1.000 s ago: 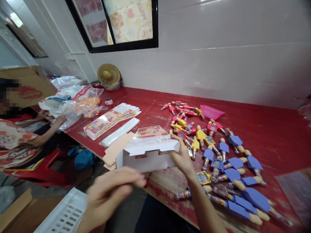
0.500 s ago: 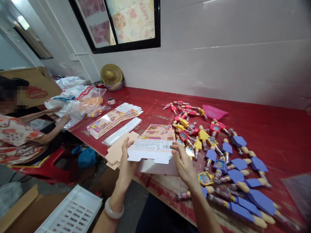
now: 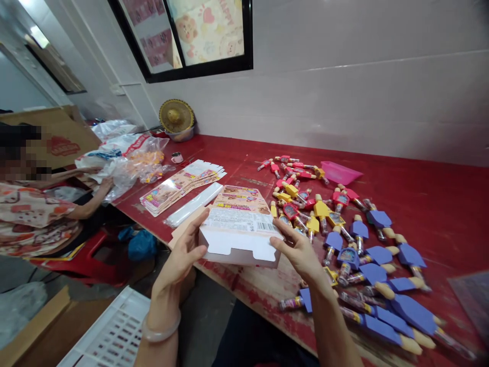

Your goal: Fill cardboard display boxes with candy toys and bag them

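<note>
A printed cardboard box, with a barcode and white notched flaps facing me, is held above the table's front edge. My left hand grips its left side, thumb at the front flap. On the right side my right hand has its thumb on the white flap and fingers behind. Flat tan cardboard lies behind my left hand. Beyond it are a clear plastic sheet bundle and a stack of printed cards. Several blue toy pieces with tubes lie right of my right hand.
Red and yellow toys and a pink tray are on the red table. At the left a person handles plastic bags. A white crate stands low at front left.
The box has tilted, showing more of its front flap and side. My left hand has shifted left and its thumb has come onto the flap. The view has shifted slightly.
</note>
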The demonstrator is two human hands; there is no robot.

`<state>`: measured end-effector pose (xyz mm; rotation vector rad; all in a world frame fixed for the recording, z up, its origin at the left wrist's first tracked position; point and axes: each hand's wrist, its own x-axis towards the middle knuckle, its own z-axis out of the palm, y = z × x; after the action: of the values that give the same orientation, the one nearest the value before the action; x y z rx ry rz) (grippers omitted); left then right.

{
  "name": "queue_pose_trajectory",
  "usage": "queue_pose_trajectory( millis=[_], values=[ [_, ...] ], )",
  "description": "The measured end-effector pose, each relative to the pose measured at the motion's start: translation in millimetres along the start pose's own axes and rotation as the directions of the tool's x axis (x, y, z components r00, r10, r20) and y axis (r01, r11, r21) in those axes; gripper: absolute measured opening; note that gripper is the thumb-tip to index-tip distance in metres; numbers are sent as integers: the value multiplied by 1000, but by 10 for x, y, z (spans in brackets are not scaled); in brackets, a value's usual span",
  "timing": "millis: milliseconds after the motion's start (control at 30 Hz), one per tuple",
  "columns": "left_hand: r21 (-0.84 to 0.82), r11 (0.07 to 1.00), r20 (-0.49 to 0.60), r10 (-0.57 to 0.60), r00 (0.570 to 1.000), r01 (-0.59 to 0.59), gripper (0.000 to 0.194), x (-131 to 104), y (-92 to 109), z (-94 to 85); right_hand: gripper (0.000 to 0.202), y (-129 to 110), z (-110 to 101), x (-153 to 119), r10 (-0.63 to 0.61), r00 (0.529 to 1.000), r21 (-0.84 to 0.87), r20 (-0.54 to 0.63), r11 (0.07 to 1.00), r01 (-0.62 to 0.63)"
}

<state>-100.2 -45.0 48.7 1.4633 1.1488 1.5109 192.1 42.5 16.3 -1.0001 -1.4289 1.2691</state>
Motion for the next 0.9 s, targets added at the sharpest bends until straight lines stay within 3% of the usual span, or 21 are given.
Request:
queue_pose_trajectory(
  millis=[133,300,433,533,633,700,900],
  values=[
    [142,990,59,-18,998,10,84,-1,42,82,76,-10,17,-16,-15,998,-75,-69,997,10],
    [262,964,111,25,993,-54,83,-40,75,107,96,-98,-116,-46,-98,994,-125,46,987,103],
    [362,924,104,93,990,-124,67,-94,131,189,106,-208,-166,-140,-228,955,-268,190,924,274],
    [538,820,44,205,978,-196,51,-87,149,311,89,-270,-65,-243,-338,936,-470,96,814,341],
    [582,767,-75,379,922,-269,41,-34,114,419,65,-330,58,-307,-474,877,-602,-73,722,340],
    [573,763,-138,449,883,-299,40,8,86,463,54,-382,100,-307,-528,843,-627,-106,693,355],
    [631,730,-195,479,856,-265,36,87,50,503,35,-483,120,-232,-590,793,-664,-150,655,361]
  ],
)
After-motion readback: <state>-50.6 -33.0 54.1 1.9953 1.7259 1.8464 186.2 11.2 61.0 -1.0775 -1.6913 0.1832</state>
